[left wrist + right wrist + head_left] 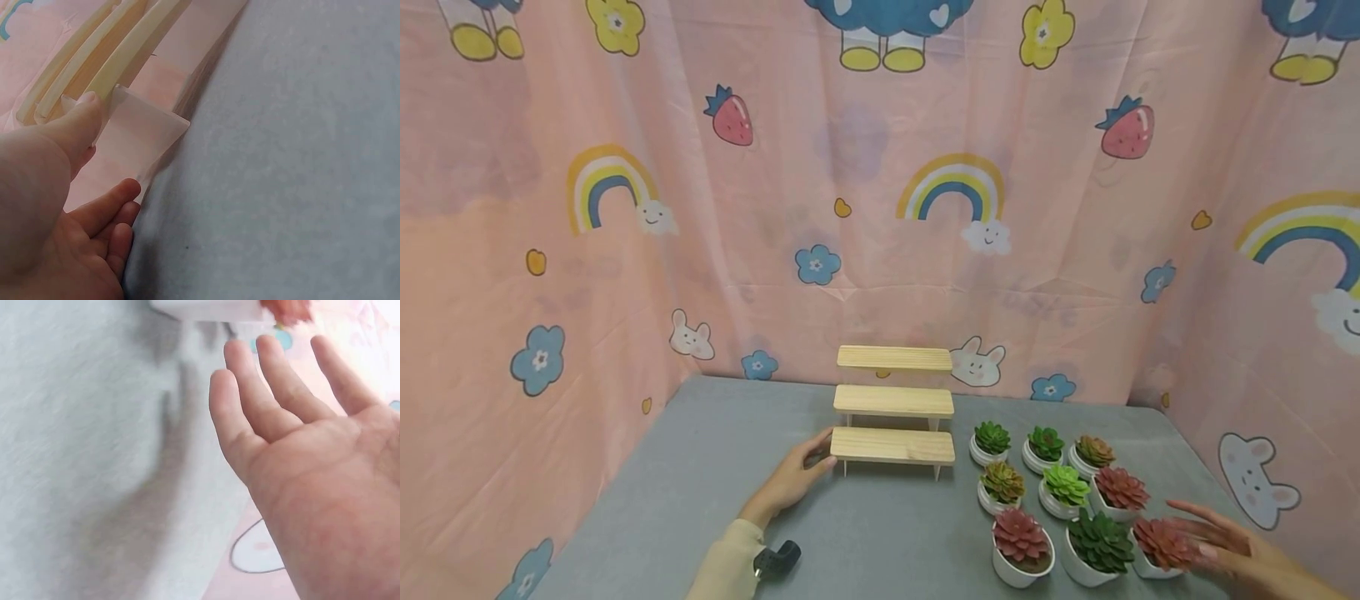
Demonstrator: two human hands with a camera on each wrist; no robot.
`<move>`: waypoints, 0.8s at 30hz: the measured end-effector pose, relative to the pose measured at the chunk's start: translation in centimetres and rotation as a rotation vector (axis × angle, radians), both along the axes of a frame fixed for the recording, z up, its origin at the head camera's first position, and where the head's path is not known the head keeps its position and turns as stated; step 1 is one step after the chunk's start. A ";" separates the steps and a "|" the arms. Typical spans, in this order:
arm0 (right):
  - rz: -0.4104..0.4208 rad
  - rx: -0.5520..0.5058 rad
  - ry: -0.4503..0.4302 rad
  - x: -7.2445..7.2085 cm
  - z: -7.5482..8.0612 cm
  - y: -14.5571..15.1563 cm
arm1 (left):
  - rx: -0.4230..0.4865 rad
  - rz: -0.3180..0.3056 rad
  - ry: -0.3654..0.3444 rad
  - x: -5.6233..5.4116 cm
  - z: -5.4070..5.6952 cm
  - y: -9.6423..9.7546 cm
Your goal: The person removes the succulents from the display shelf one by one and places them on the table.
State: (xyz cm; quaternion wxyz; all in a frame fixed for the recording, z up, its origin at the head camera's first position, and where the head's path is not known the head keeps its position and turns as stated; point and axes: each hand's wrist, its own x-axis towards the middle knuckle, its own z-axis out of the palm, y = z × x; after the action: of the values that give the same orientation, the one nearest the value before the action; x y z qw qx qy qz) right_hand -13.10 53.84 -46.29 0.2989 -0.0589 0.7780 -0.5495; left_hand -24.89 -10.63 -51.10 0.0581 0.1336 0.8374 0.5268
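A three-tier wooden display stand [892,446] with pale board steps and clear supports stands near the back wall. My left hand [793,479] holds the left end of its lowest step, thumb at the front edge and index finger further back. In the left wrist view, the thumb lies against the board and the other fingers curl beside a clear support [134,128]. My right hand [1232,542] reaches beside a red potted succulent [1163,543] at the front right, fingers spread. The right wrist view shows the palm and extended fingers [275,387] with nothing in them.
Several potted succulents in white pots stand in rows right of the stand, among them a dark green one [1100,542], a bright green one [1064,485] and a red one [1021,537]. A printed pink curtain [880,292] encloses the grey table [700,442].
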 end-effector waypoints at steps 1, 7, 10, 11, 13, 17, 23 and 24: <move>0.002 -0.009 0.008 0.0 0.3 -0.1 | 0.001 0.001 0.000 0.0 0.0 0.0; -0.028 0.037 0.121 -0.2 2.0 -1.0 | -0.005 0.007 -0.002 -0.2 -0.1 0.0; -0.086 0.113 0.184 -0.2 2.8 -1.8 | -0.007 0.006 0.000 -0.2 -0.2 -0.1; -0.101 0.129 0.210 -0.2 3.0 -2.0 | -0.007 0.006 0.003 -0.2 -0.2 -0.1; -0.150 0.164 0.253 -0.1 3.3 -2.7 | -0.006 0.004 0.007 -0.2 -0.2 -0.1; -0.218 0.201 0.357 0.0 4.0 -4.0 | -0.007 0.004 0.006 -0.2 -0.2 -0.1; -0.230 0.217 0.449 -0.2 4.9 -5.7 | 0.001 0.003 0.002 -0.1 -0.3 -0.1; -0.229 0.211 0.451 -0.3 5.0 -6.0 | 0.000 0.002 0.003 -0.1 -0.3 -0.1</move>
State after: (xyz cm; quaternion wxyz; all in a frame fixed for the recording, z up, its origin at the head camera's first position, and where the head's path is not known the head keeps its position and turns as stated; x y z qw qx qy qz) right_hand -13.37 47.82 -41.27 0.0587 -0.0601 0.8794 -0.4686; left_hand -24.94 -10.68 -51.37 0.0564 0.1334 0.8378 0.5265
